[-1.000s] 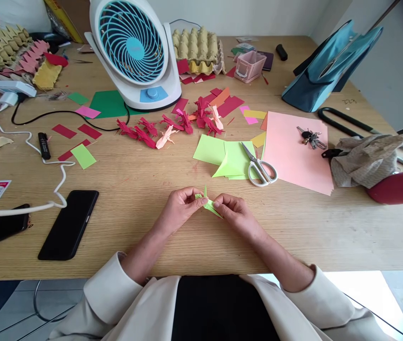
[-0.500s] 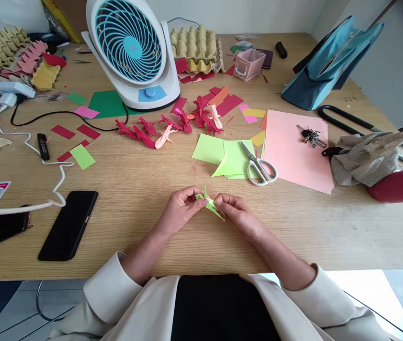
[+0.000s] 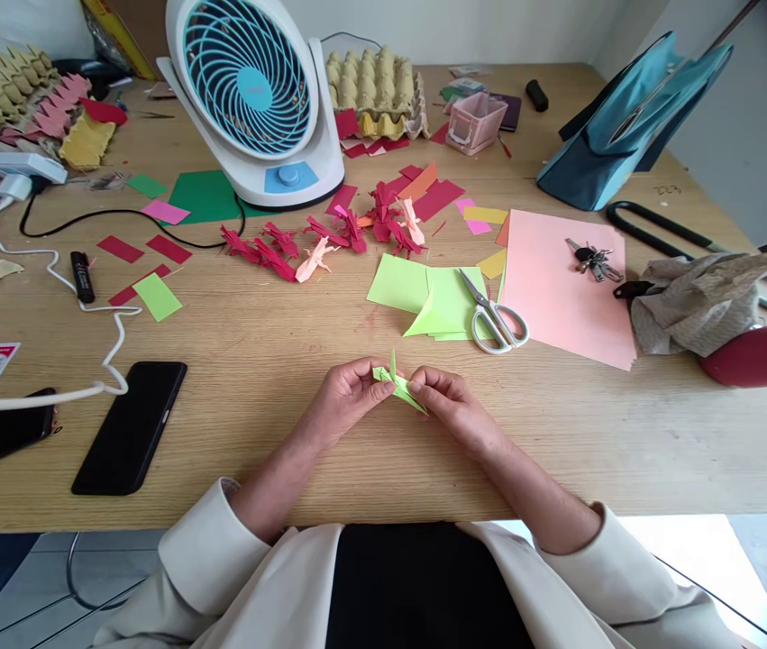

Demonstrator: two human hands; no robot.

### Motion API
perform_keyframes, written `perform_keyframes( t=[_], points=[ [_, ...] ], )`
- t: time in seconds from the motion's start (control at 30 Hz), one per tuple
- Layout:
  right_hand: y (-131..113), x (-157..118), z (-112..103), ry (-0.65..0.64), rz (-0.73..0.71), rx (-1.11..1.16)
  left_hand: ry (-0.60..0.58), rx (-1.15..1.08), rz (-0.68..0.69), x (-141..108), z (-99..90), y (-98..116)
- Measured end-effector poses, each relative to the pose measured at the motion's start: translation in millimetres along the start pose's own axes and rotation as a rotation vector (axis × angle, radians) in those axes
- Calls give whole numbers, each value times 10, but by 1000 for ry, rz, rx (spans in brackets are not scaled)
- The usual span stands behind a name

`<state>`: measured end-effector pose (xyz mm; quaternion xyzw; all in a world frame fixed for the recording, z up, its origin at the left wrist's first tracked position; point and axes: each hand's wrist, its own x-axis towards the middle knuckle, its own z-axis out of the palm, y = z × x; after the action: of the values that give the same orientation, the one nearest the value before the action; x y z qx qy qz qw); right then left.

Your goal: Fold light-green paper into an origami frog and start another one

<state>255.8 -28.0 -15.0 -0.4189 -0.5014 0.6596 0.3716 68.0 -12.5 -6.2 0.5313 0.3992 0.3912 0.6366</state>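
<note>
The person leans both forearms in from the front of the table (image 3: 254, 342), the cream sleeves (image 3: 204, 550) pushed back so that the wrists are bare. The arms converge toward the middle, left from one side and right from the other, with the hands nearly meeting. The left hand (image 3: 346, 397) pinches a small folded green paper (image 3: 400, 388) between thumb and fingers, the fingers curled behind it. The right hand (image 3: 454, 403) closes thumb and fingertips on the paper's other side, its remaining fingers bent in. The paper sits between the two hands — one narrow point sticking up, another slanting down toward the right hand.

The table's front edge crosses beneath the forearms, near the cuffs. To the left, a stretch of wood separates the left forearm from a black phone (image 3: 132, 428). Beyond the fingers, a shorter strip of wood leads to the flat green sheets (image 3: 397, 284) and the scissors (image 3: 497, 324), which lie partly on them, handles toward the person. A broad span of wood lies right of the right forearm — bounded farther back by a pink sheet (image 3: 559, 279) and a red object (image 3: 762, 356) at the picture's margin.
</note>
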Motion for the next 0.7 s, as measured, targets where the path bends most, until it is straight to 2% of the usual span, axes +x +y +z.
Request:
perform_keyframes(
  t=[0.23,0.53,0.7],
  points=[
    [-22,-2,11,-6,7,17,-29,118,56,-2,-13,9],
    [-4,9,0,-2,2,57,-11,346,245,-18,-34,1],
    [-25,0,2,1,8,8,-8,272,184,-22,-32,3]
  ],
)
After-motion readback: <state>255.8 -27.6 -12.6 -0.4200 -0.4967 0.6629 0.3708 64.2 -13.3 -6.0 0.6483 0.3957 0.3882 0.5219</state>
